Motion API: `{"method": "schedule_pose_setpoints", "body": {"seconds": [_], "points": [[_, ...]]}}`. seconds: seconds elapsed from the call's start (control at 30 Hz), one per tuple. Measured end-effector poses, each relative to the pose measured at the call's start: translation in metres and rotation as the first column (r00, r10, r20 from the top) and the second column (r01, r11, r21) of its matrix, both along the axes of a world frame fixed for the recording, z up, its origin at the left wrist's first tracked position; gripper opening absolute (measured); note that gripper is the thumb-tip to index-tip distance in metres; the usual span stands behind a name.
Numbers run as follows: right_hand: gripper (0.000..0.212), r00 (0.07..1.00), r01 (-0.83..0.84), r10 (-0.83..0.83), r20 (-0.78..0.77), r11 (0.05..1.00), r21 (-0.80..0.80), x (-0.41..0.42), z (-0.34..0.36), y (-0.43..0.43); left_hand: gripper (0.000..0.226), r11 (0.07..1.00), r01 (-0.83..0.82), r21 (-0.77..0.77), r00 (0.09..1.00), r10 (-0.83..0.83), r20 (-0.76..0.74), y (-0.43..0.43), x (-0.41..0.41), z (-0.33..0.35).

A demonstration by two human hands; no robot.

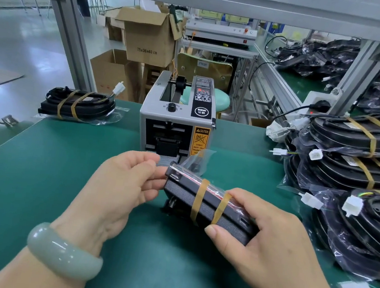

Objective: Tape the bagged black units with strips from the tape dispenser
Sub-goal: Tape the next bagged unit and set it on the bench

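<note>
A bagged black unit with two tan tape strips round it is held on edge above the green mat, just in front of the tape dispenser. My left hand pinches its left end, where loose clear bag sticks up. My right hand grips its right end, thumb on the near face. The grey dispenser stands upright at the middle of the table, its outlet facing me.
One taped bagged unit lies at the far left of the green mat. A stack of taped bagged units with white connectors fills the right side. Cardboard boxes and a stool stand beyond the table.
</note>
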State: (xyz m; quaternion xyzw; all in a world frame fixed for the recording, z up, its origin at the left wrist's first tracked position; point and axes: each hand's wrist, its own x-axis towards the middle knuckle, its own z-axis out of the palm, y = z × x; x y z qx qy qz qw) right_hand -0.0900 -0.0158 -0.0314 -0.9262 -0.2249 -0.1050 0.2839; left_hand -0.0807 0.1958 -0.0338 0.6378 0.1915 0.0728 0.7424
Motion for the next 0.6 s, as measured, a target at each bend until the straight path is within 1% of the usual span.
{"method": "schedule_pose_setpoints", "body": {"seconds": [0.03,0.1,0.13,0.17,0.2,0.23,0.27,0.33,0.37,0.4,0.43,0.47,0.5,0.53,0.57,0.6], "points": [[0.041,1.000,0.002,-0.002,0.000,1.000,0.000,0.000,0.000,0.000,0.009,0.999,0.034,-0.010,0.999,-0.034,0.018,0.000,-0.001,-0.001],[0.041,1.000,0.001,-0.001,0.005,1.000,-0.005,0.000,0.000,0.001,0.031,0.988,0.133,0.079,0.990,-0.136,0.037,-0.004,-0.002,-0.005],[0.040,1.000,0.001,-0.001,0.009,1.000,0.001,0.001,0.000,0.001,0.032,0.976,0.169,0.140,0.984,-0.176,0.040,-0.008,-0.002,-0.007],[0.041,1.000,0.002,-0.002,0.010,1.000,0.013,0.002,-0.001,0.001,0.024,0.968,0.177,0.176,0.981,-0.188,0.049,-0.011,-0.002,-0.009],[0.044,1.000,-0.001,0.001,0.000,1.000,0.023,0.003,-0.001,0.001,0.016,0.968,0.172,0.181,0.981,-0.185,0.058,-0.014,-0.001,-0.009],[0.050,0.999,-0.014,0.015,-0.033,0.999,0.028,0.005,-0.002,-0.002,0.013,0.968,0.161,0.194,0.982,-0.177,0.069,-0.014,0.001,-0.010],[0.063,0.995,-0.039,0.042,-0.091,0.999,0.032,0.007,-0.003,-0.006,0.012,0.963,0.153,0.222,0.982,-0.174,0.079,-0.013,0.003,-0.011],[0.088,0.965,-0.091,0.097,-0.246,0.995,0.034,0.010,-0.005,-0.020,0.006,0.948,0.154,0.279,0.979,-0.184,0.087,-0.011,0.006,-0.012],[0.095,0.947,-0.107,0.109,-0.301,0.994,0.021,0.012,-0.006,-0.027,0.009,0.946,0.157,0.285,0.978,-0.190,0.092,-0.010,0.007,-0.013],[0.091,0.938,-0.121,0.119,-0.327,0.993,0.015,0.014,-0.007,-0.033,0.012,0.950,0.158,0.270,0.978,-0.188,0.086,-0.010,0.007,-0.012],[0.084,0.937,-0.125,0.126,-0.325,0.992,0.026,0.016,-0.007,-0.038,0.014,0.954,0.174,0.243,0.977,-0.198,0.077,-0.009,0.008,-0.012],[0.075,0.942,-0.121,0.131,-0.309,0.991,0.050,0.017,-0.007,-0.041,0.022,0.960,0.196,0.202,0.976,-0.210,0.053,-0.009,0.009,-0.009],[0.069,0.948,-0.117,0.135,-0.289,0.990,0.080,0.018,-0.007,-0.042,0.031,0.968,0.204,0.147,0.978,-0.209,0.022,-0.008,0.012,-0.007],[0.066,0.953,-0.120,0.143,-0.267,0.988,0.100,0.019,-0.007,-0.042,0.036,0.982,0.174,0.078,0.985,-0.174,-0.009,-0.007,0.016,-0.005],[0.064,0.958,-0.130,0.152,-0.242,0.986,0.105,0.020,-0.008,-0.043,0.033,0.993,0.118,0.031,0.993,-0.117,-0.035,-0.004,0.021,-0.004],[0.063,0.963,-0.139,0.159,-0.219,0.985,0.101,0.020,-0.009,-0.042,0.026,0.999,0.048,0.008,0.997,-0.047,-0.059,-0.001,0.028,-0.003]]}}
